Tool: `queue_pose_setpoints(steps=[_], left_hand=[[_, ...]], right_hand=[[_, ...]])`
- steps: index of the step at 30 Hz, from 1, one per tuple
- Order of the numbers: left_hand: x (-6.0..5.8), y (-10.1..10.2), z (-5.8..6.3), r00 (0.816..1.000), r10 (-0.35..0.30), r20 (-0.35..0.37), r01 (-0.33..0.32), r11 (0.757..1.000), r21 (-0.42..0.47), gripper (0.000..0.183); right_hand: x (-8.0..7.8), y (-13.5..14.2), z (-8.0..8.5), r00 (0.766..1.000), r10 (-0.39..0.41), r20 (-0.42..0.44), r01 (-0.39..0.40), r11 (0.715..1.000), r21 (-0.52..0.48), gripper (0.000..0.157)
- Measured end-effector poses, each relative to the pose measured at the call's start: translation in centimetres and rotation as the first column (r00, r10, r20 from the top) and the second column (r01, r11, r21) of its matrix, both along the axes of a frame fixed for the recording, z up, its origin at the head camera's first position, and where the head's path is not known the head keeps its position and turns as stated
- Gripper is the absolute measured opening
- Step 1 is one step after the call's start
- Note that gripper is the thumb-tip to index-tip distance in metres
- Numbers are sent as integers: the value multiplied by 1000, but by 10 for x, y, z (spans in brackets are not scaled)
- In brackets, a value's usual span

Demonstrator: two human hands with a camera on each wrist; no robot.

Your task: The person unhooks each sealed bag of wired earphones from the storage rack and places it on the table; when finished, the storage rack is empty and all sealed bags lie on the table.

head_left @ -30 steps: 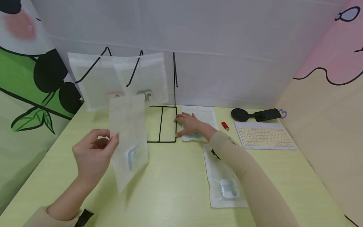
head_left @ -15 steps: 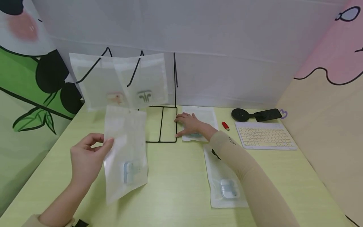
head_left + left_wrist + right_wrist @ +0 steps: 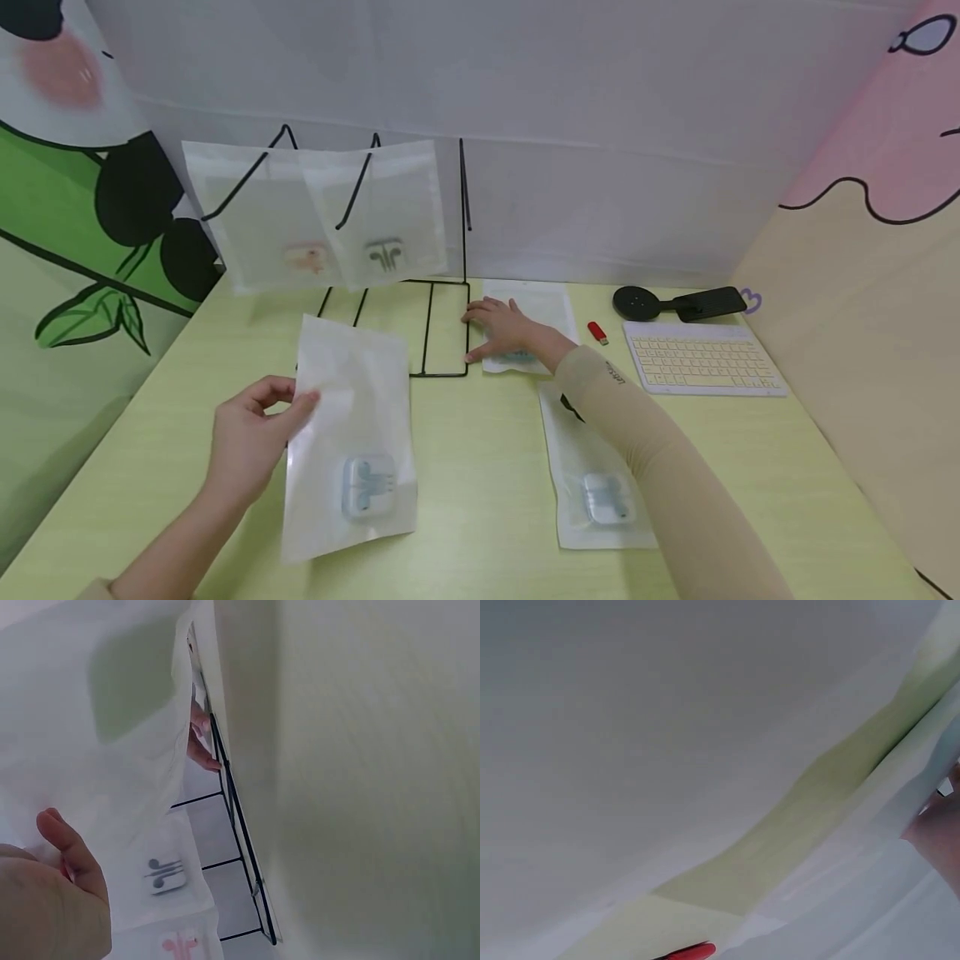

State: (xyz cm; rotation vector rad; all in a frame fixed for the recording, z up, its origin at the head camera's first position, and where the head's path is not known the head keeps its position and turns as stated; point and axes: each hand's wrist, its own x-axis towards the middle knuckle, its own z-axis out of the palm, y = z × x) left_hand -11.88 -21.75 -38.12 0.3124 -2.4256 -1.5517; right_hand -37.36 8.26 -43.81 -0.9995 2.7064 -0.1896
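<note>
I have the left hand (image 3: 255,437) with thumb and fingers clamped on the left edge of a white pouch (image 3: 333,375), which stands tilted, its top leaning to 12 o'clock. The earphone case (image 3: 370,486) shows in its lower part. Whether the bottom edge touches the table (image 3: 480,508), I cannot tell.

The top edge covers part of the base of the black wire rack (image 3: 427,329) in the head view, so I cannot judge contact there. Between this edge and the lower edges of the hanging pouches (image 3: 397,200) a narrow gap is visible. Those two pouches, at 11 and 12 o'clock from the held one, overlap at their sides.

At 2 o'clock from the held pouch is my right hand (image 3: 504,327) – fingers spread apart, tips at the right edge of the rack, the palm over a flat pouch (image 3: 547,304). At 3 o'clock lies the nearer pouch (image 3: 566,467), partly under the sleeve (image 3: 645,442); toward it I see a broad strip of table surface.

The red stick (image 3: 597,333) lies at 3 o'clock from the right hand – just beside the keyboard (image 3: 703,358) and the black stand (image 3: 693,305), farther right.
</note>
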Motion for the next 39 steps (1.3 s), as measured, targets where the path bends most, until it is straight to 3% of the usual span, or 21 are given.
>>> queue_pose_setpoints(steps=[6,14,19,23,26,29,34,39], left_hand=[[0,-4,-8,997,-50,54,55,993,-104,30],[-2,-2,-20,988,-101,115,118,982,-151,31],[-3,2,-22,977,-169,131,196,953,-232,50],[-3,5,-22,960,-243,141,276,910,-311,53],[-4,7,-23,939,-305,160,340,892,-298,42],[-8,9,-26,910,-360,207,399,895,-201,38],[-14,11,-33,850,-438,293,469,882,-42,54],[-21,16,-35,806,-483,341,515,857,-2,70]], right_hand=[[1,1,0,1000,-1,9,1,1000,-3,80],[4,0,5,1000,3,22,-3,1000,-5,80],[5,0,6,1000,10,21,-10,1000,-10,80],[5,1,7,1000,10,26,-10,1000,-15,80],[4,1,7,1000,13,23,-12,1000,-15,79],[3,1,6,1000,13,21,-13,1000,-12,80],[2,1,5,1000,14,27,-13,1000,-12,80],[3,1,6,999,10,33,-9,1000,-26,80]])
